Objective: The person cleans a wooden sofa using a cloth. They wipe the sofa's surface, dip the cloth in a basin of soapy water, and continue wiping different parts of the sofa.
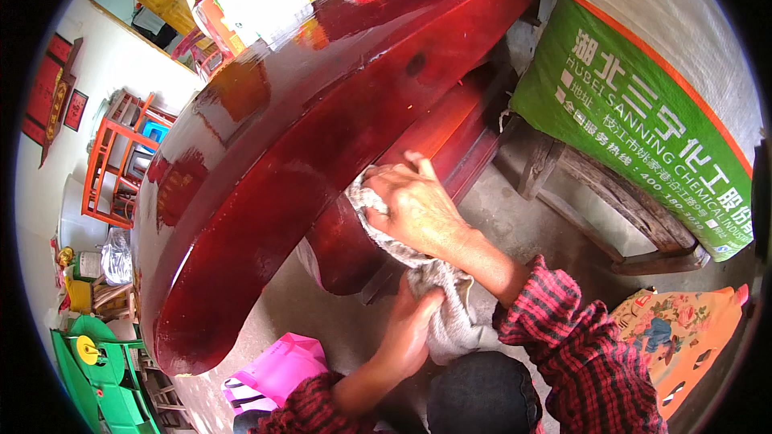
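A greyish-white cloth (449,295) hangs between my two hands, beneath the thick rounded edge of a glossy dark-red wooden table (338,114). My right hand (416,208), higher in the view, grips the cloth's upper part and presses it near the red wooden base (344,247) below the tabletop. Its fingertips are partly hidden by the cloth. Lower down, my left hand (407,325) holds the hanging part of the cloth, with the thumb on top. Both forearms come out of red-and-black checked sleeves.
A large green-and-white woven sack (633,102) with printed writing rests on a wooden bench (627,199) at the right. A pink bag (280,367) lies on the floor, an orange floral bag (681,337) at lower right. Boxes (241,0) stand on the tabletop. Green equipment (105,374) stands at far left.
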`<state>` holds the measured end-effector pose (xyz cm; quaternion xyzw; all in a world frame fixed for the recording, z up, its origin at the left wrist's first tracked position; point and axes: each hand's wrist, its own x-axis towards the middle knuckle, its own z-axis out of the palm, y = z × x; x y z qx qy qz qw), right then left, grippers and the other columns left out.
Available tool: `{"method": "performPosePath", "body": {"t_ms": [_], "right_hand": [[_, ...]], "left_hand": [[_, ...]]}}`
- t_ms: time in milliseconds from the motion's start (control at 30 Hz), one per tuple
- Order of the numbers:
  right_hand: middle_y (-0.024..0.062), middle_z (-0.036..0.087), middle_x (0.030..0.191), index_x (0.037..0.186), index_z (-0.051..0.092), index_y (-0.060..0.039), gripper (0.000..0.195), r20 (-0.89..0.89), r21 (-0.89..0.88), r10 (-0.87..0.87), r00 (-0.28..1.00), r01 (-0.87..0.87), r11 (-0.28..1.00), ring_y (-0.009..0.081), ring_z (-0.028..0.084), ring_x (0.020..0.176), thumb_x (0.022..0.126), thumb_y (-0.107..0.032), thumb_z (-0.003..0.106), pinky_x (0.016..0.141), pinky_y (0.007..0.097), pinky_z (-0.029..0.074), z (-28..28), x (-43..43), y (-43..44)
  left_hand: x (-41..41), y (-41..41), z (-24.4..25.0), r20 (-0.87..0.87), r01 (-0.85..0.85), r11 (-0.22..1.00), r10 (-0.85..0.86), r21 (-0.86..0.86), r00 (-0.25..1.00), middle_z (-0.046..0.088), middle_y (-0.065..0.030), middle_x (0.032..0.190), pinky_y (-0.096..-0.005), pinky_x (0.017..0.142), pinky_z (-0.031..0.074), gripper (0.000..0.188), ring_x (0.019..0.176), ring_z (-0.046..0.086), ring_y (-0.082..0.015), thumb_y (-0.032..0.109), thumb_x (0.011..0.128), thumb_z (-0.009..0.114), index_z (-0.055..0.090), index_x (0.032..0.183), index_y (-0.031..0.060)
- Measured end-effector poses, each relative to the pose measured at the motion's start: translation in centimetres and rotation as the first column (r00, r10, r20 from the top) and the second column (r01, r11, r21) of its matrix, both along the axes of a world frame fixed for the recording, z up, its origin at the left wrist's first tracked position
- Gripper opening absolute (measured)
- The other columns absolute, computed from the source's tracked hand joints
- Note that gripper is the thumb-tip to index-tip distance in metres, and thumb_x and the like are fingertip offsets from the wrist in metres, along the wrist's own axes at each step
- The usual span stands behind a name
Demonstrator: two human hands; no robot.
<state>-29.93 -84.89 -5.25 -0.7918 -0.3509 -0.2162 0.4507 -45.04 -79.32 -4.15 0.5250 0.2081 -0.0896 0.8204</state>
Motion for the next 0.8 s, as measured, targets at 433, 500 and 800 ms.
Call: {"method": "performPosePath", "body": {"t_ms": [433,500,800], "right_hand": [[0.0158,0.049,0.131,0.122,0.052,0.0012,0.047,0.178,-0.410,-0.735,0.654,0.728,0.549,0.0307,0.044,0.122,0.089,-0.032,0.047,0.101,0.0522,0.030,-2.1,11.6,-6.4],[0.0136,0.053,0.129,0.120,0.056,-0.0026,0.042,0.158,-0.620,-0.696,0.701,0.619,0.482,0.0310,0.049,0.118,0.090,-0.030,0.046,0.098,0.0565,0.030,-0.9,12.4,-5.7],[0.0109,0.065,0.113,0.108,0.068,-0.0135,0.032,0.189,-0.854,-0.647,0.738,0.449,0.263,0.0347,0.057,0.109,0.085,-0.028,0.051,0.089,0.0600,0.033,2.9,12.0,-5.2]], "left_hand": [[14.4,-4.2,-2.8,0.094,0.281,0.955,-0.272,-0.092,0.958,0.062,-0.0026,0.092,-0.0291,0.071,0.052,0.019,0.079,0.060,-0.0118,0.013,0.093,0.048,0.056,0.109,0.0056],[15.0,-2.8,-2.7,0.135,0.321,0.929,-0.299,-0.186,0.945,0.064,-0.0052,0.095,-0.0303,0.074,0.052,0.022,0.081,0.062,-0.0153,0.016,0.094,0.045,0.057,0.108,0.0044],[15.0,-2.8,-0.5,0.062,0.302,0.953,-0.300,-0.021,0.952,0.061,-0.0077,0.113,-0.0316,0.087,0.049,0.027,0.099,0.060,-0.0176,0.014,0.093,0.049,0.055,0.118,0.0042]]}}
